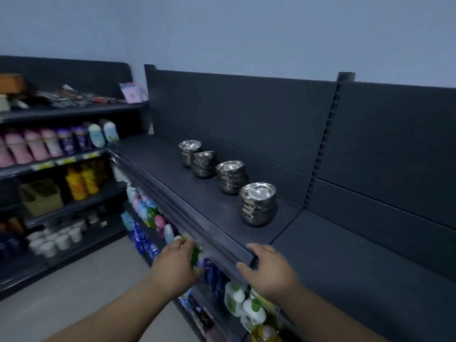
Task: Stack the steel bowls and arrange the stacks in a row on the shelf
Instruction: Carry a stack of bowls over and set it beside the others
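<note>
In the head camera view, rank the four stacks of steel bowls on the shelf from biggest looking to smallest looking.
1. Nearest stack
2. Second stack
3. Third stack
4. Farthest stack, partly hidden by the third

This order follows nearness to the camera, so the stacks may really be about equal; bowl counts are too blurred to compare.

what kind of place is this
Most likely a small shop aisle: dark metal shelf units with price strips, rows of bottles on the left, and steel bowl stacks lined up for display.
</note>
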`<action>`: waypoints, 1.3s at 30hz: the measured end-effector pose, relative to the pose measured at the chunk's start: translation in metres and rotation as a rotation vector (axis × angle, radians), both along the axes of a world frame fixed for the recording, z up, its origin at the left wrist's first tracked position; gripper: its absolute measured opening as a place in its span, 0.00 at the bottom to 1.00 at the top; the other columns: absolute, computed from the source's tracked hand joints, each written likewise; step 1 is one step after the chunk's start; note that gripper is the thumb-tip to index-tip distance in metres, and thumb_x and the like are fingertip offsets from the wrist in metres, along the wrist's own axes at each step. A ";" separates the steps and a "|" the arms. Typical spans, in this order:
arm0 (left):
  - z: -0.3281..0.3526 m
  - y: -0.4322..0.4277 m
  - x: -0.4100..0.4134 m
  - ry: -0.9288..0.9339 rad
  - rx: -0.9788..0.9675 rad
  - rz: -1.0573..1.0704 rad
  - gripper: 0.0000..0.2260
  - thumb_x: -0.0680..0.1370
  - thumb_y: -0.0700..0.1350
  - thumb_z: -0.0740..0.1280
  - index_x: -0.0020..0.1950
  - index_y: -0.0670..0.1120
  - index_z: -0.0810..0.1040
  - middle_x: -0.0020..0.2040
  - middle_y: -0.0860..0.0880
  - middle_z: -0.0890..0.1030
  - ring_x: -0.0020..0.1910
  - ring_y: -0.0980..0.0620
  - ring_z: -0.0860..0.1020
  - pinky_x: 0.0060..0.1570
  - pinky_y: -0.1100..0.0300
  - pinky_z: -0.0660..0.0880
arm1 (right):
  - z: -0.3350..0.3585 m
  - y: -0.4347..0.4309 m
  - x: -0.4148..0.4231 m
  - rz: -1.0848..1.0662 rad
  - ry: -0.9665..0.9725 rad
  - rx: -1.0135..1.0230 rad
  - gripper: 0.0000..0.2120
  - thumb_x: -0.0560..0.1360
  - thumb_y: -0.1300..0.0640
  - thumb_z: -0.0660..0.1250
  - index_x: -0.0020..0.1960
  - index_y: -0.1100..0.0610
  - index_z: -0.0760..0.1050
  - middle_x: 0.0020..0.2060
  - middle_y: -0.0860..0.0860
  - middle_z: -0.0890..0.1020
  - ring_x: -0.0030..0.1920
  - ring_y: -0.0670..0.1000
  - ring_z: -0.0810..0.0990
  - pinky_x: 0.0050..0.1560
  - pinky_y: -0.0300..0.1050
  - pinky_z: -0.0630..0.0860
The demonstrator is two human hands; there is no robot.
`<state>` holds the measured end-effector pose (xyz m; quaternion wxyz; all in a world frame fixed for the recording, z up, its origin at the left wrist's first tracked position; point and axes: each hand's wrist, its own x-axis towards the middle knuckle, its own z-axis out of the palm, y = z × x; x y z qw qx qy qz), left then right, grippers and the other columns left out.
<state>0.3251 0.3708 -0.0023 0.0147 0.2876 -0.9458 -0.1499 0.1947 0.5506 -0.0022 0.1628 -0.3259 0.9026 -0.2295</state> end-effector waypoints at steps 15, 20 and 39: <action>-0.002 -0.216 -0.089 0.044 0.057 0.228 0.33 0.76 0.57 0.65 0.77 0.52 0.57 0.75 0.50 0.63 0.72 0.48 0.65 0.68 0.58 0.65 | -0.003 -0.244 -0.116 0.185 -0.044 -0.091 0.31 0.76 0.39 0.62 0.76 0.47 0.60 0.74 0.48 0.63 0.72 0.50 0.64 0.70 0.46 0.65; 0.000 -0.289 -0.119 0.092 0.091 0.260 0.34 0.76 0.56 0.66 0.78 0.51 0.56 0.75 0.48 0.63 0.71 0.48 0.66 0.67 0.57 0.66 | -0.005 -0.319 -0.145 0.177 -0.049 -0.147 0.31 0.76 0.41 0.64 0.75 0.48 0.62 0.73 0.48 0.65 0.72 0.49 0.65 0.68 0.41 0.64; -0.031 -0.580 -0.256 0.003 0.137 -0.253 0.34 0.77 0.56 0.66 0.78 0.49 0.55 0.75 0.48 0.62 0.72 0.48 0.65 0.71 0.57 0.63 | -0.045 -0.551 -0.189 -0.420 -0.101 -0.134 0.42 0.75 0.41 0.66 0.78 0.61 0.51 0.77 0.56 0.60 0.76 0.52 0.60 0.72 0.39 0.57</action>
